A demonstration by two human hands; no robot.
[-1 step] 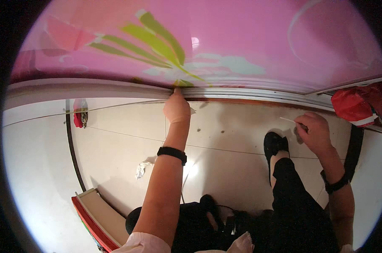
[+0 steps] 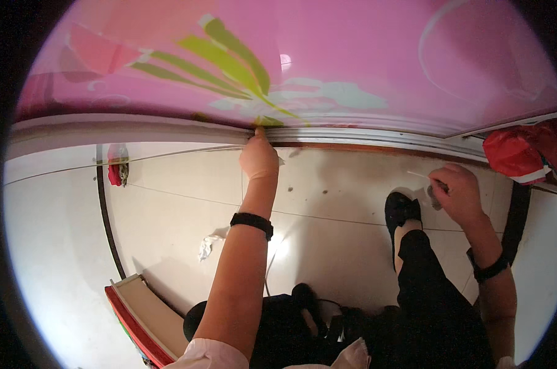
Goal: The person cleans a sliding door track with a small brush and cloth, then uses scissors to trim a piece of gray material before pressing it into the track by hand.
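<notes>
My left hand [image 2: 259, 158] is closed, with one digit stretched up against the end of a pale door frame [image 2: 137, 130]. A small whitish pointed bit [image 2: 281, 162] sticks out beside it; the rest of what it may hold is hidden. Beyond the hand rises a glossy pink panel [image 2: 352, 55] with a green-leaved flower print. Along its foot run the metal rails of a sliding track [image 2: 364, 133]. Well to the right, over the floor, my right hand [image 2: 460, 192] pinches a thin white stick [image 2: 419, 175], its tip pointing left, apart from the track.
Pale floor tiles [image 2: 340, 246] carry small dark spots and a crumpled white tissue [image 2: 209, 247]. A red bag [image 2: 515, 154] stands at the far right. At the left lie a red bundle [image 2: 116, 166] and, nearer, an open red-edged box or drawer [image 2: 146, 307]. My black shoe [image 2: 402, 209] is beside my right hand.
Hardly anything differs. Both hands keep their places, with only a very slight shift of the left hand and of the stick in the right.
</notes>
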